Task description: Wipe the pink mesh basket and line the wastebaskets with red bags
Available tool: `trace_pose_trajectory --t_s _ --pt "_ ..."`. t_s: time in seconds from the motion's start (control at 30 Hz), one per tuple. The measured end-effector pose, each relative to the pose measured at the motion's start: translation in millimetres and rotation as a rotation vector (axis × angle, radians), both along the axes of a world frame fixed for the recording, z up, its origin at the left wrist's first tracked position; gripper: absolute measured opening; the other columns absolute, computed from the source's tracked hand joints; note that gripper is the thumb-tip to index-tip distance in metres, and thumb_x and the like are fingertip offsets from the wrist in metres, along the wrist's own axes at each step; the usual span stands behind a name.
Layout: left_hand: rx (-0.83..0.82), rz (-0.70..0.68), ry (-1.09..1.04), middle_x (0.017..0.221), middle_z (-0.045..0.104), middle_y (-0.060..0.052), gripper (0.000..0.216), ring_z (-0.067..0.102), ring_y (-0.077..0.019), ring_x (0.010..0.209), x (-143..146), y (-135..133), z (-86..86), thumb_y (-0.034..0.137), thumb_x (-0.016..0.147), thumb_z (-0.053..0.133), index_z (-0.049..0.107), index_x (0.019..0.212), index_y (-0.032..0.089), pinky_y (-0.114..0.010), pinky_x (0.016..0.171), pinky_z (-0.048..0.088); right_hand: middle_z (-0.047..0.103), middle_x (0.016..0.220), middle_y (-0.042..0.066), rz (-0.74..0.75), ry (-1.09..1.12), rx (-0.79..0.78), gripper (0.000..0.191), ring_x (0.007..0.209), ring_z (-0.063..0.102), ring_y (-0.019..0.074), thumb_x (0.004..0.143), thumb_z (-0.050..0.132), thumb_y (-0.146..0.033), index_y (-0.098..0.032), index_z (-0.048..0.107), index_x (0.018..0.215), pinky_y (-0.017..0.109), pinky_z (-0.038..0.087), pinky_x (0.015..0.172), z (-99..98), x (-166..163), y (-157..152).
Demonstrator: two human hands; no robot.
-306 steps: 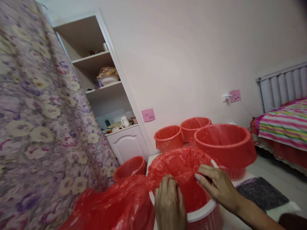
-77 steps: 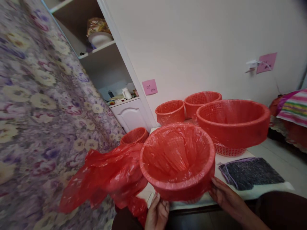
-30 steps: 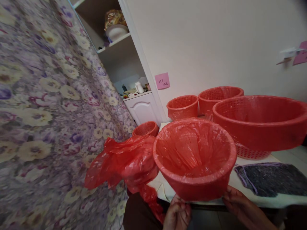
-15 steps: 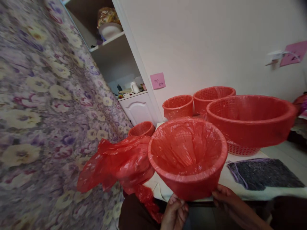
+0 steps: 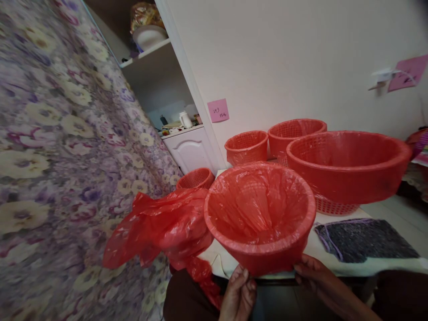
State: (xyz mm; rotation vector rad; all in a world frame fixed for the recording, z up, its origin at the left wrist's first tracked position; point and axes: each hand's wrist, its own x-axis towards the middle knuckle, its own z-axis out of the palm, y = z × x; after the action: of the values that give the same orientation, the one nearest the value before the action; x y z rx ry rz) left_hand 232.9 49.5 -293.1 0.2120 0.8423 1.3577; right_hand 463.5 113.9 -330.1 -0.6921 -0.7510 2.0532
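A red plastic basket lined with a thin red bag stands at the near edge of a white table. The bag's skirt hangs over the basket's rim and down its outside. My left hand pinches the lower edge of the bag under the basket's left side, fingers closed. My right hand grips the bag's lower edge at the basket's right side, fingers curled.
A pile of loose red bags lies left of the basket. A large lined basket and two smaller red baskets stand behind; another sits lower left. A dark cloth lies on the table. A floral curtain hangs left.
Ten seconds ago both hands were on the rim folding the bag over it. Now the bag covers the rim and both hands hold its hem below the basket.
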Motion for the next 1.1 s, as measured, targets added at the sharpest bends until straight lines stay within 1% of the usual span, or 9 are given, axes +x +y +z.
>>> trace_pose_trajectory --t_s 0.17,0.3,0.4,0.5,0.6,0.67,0.77,0.9,1.1 --pt "-0.017 0.016 0.004 0.063 0.065 0.006 0.037 0.059 -0.0052 0.047 -1 3 -6.1 0.012 0.055 0.089 0.064 0.082 0.015 -0.013 0.04 0.039 0.071 0.078 0.0 -0.008 -0.026 -0.01 0.023 0.057 0.057 0.0067 0.067 0.085 -0.029 -0.019 0.072 0.084 0.018 0.038 0.052 0.4 2 1" --pt "-0.012 0.047 -0.016 0.067 0.068 0.004 0.039 0.061 -0.0074 0.05 -15 6 -7.8 0.009 0.054 0.087 0.063 0.085 0.016 -0.014 0.042 0.04 0.072 0.081 0.002 -0.032 -0.048 -0.008 0.02 0.056 0.057 0.0068 0.067 0.083 -0.027 -0.018 0.073 0.082 0.019 0.037 0.051 -2.6 5 5" --pt "0.033 0.099 -0.049 0.068 0.067 0.004 0.034 0.059 -0.0067 0.05 -29 11 -1.6 0.022 0.059 0.087 0.061 0.08 0.018 -0.015 0.042 0.038 0.068 0.07 -0.003 -0.043 0.049 -0.034 0.022 0.053 0.055 0.0066 0.062 0.083 -0.021 -0.019 0.074 0.082 0.018 0.036 0.048 -3.8 9 8" --pt "0.071 0.115 -0.071 0.062 0.062 0.005 0.031 0.05 -0.0057 0.043 -39 17 7.0 0.033 0.067 0.083 0.059 0.079 0.018 -0.016 0.039 0.034 0.061 0.061 -0.006 -0.049 0.214 -0.127 0.027 0.055 0.057 0.0081 0.058 0.082 -0.016 -0.021 0.074 0.083 0.018 0.039 0.05 -1.1 16 9" --pt "0.067 0.113 -0.068 0.05 0.05 0.009 0.032 0.04 -0.0039 0.037 -45 22 10.4 0.026 0.065 0.085 0.055 0.072 0.019 -0.016 0.038 0.028 0.069 0.077 -0.004 0.002 0.263 -0.17 0.036 0.063 0.061 0.0098 0.063 0.081 -0.016 -0.024 0.074 0.097 0.02 0.044 0.055 3.4 20 8" --pt "0.057 0.122 -0.062 0.047 0.045 0.011 0.037 0.038 -0.0027 0.036 -47 24 9.3 0.019 0.06 0.087 0.052 0.07 0.019 -0.015 0.039 0.026 0.069 0.079 -0.003 0.005 0.244 -0.153 0.027 0.065 0.062 0.0092 0.072 0.079 -0.018 -0.025 0.073 0.098 0.019 0.045 0.055 4.9 19 7" --pt "0.044 0.129 -0.051 0.046 0.041 0.012 0.043 0.038 -0.0023 0.037 -49 24 6.0 0.016 0.055 0.09 0.049 0.068 0.019 -0.015 0.04 0.025 0.065 0.068 -0.005 -0.044 0.212 -0.141 0.011 0.058 0.06 0.0058 0.079 0.077 -0.021 -0.022 0.072 0.089 0.016 0.044 0.052 3.8 14 9" --pt "0.048 0.126 -0.036 0.044 0.036 0.014 0.05 0.032 -0.0004 0.035 -51 25 3.1 0.018 0.05 0.092 0.044 0.065 0.019 -0.015 0.039 0.021 0.063 0.064 -0.006 -0.092 0.202 -0.189 0.016 0.054 0.058 0.004 0.073 0.082 -0.02 -0.02 0.071 0.085 0.014 0.044 0.05 0.5 9 12" --pt "0.057 0.111 -0.027 0.046 0.039 0.012 0.05 0.033 -0.0002 0.036 -54 26 -3.3 0.016 0.051 0.091 0.043 0.063 0.018 -0.014 0.039 0.02 0.06 0.062 -0.006 -0.159 0.151 -0.227 0.022 0.054 0.057 0.0058 0.065 0.087 -0.022 -0.02 0.068 0.078 0.015 0.044 0.05 2.8 12 13"
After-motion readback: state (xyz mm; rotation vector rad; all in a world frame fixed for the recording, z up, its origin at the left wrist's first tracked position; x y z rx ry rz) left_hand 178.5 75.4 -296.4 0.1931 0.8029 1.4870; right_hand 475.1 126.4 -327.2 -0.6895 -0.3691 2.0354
